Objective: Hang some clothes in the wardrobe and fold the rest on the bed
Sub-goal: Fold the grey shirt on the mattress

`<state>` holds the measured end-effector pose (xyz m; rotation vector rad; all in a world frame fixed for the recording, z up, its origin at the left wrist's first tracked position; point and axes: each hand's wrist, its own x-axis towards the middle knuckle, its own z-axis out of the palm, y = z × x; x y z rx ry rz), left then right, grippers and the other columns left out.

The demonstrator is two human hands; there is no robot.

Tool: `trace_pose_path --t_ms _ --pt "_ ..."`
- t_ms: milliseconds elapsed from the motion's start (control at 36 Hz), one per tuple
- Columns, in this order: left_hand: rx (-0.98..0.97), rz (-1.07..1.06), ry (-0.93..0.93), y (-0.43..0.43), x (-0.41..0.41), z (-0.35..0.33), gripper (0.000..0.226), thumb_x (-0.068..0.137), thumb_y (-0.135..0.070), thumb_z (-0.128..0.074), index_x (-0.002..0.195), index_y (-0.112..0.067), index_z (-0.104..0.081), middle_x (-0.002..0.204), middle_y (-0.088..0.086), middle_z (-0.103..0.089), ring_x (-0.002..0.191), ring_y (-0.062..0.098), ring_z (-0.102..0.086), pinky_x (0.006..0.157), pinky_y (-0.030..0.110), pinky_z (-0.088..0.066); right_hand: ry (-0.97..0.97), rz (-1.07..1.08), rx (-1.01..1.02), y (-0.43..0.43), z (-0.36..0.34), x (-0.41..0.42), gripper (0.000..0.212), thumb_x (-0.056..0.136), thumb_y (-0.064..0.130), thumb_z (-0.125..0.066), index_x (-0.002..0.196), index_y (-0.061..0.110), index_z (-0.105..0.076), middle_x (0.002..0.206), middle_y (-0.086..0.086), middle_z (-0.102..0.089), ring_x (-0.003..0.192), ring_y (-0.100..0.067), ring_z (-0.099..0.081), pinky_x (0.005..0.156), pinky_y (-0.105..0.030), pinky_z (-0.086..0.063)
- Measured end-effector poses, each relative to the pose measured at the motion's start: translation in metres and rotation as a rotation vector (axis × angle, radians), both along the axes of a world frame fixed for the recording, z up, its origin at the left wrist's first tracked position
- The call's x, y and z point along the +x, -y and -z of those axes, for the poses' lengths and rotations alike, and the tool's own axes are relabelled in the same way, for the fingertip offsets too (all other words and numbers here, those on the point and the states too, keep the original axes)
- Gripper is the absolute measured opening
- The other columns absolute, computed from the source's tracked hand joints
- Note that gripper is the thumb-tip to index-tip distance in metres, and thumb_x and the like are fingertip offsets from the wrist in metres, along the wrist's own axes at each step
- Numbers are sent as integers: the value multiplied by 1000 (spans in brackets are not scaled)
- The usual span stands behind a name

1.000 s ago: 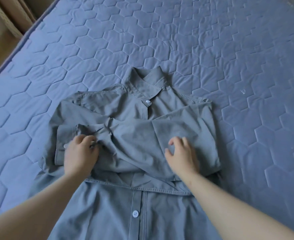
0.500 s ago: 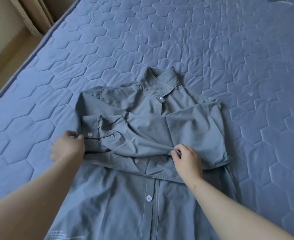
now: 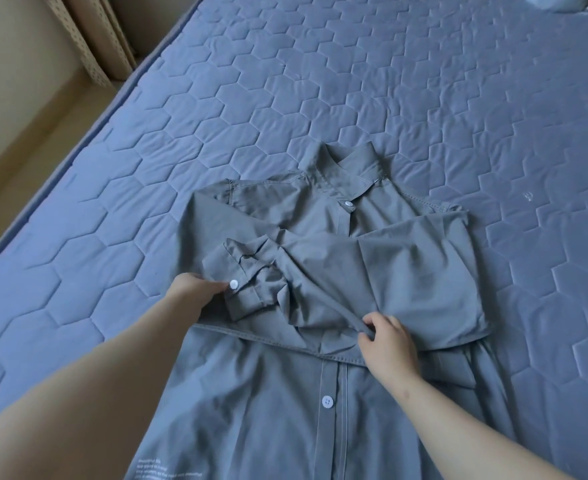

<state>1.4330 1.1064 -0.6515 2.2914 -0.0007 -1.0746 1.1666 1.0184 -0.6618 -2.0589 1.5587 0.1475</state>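
Shirt (image 3: pixel 406 271), grey, lies front up on the quilted blue bed (image 3: pixel 285 98), collar away from the person, with 1 sleeve folded across the chest. Left hand (image 3: pixel 195 292) holds the cuff (image 3: pixel 251 296) beside its white button (image 3: pixel 233 284), fingertips apparently tucked under the cloth. Right hand (image 3: pixel 387 341) pinches a ridge of sleeve fabric between thumb and curled fingers.

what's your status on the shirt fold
Left hand pinching the cuff, right hand pinching the sleeve. Grey shirt on the bed, half folded. Nothing in the way.
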Motion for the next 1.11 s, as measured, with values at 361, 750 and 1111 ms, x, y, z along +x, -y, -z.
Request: trace_pose_path --t_ms 361,750,1111 --pt "-218 -50 -217 10 -15 -1 21 81 -10 -71 73 -11 -52 59 4 -40 48 13 -33 32 13 -28 -44 14 51 -4 -5 3 27 90 18 -50 117 17 -56 122 -6 -53 114 -27 -47 91 -30 -36" --pt "101 364 430 -31 70 -46 23 87 -7 -58 109 -3 -55 104 21 -59 91 33 -52 71 33 -38 -195 -54 55 -12 -18 21 44 91 26 -46 135 29 -38 141 4 -39 129 -21 -36 100 -33 -30" --pt "-59 222 249 -24 41 -25 16 88 -1 -48 100 -11 -54 95 14 -55 86 28 -50 75 34 -40 -300 282 -168 23 -13 -34 52 90 8 -46 138 25 -36 137 -13 -31 123 -34 -35 97 -39 -33"
